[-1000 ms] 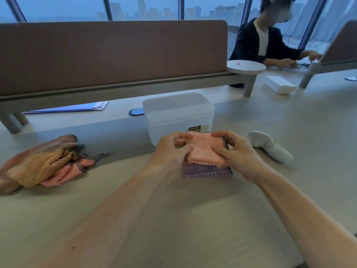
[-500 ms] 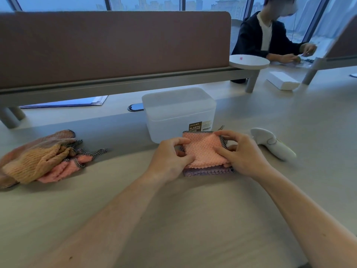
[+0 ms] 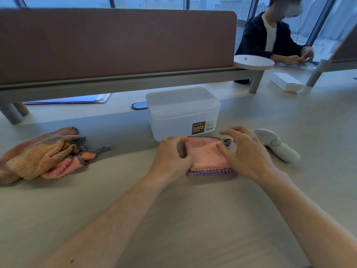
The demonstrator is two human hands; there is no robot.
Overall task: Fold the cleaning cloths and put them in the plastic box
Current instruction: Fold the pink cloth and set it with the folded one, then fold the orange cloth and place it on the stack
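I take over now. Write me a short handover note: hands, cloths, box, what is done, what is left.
Left hand: fingers curled on the left edge of the pink cloth.
Right hand: open, fingers spread on its right side.
Pink cloth lies folded on a folded purple cloth, in front of the plastic box, whose lid seems on.
Done: two cloths folded.
Left: fold the pile at far left, put all in the box.
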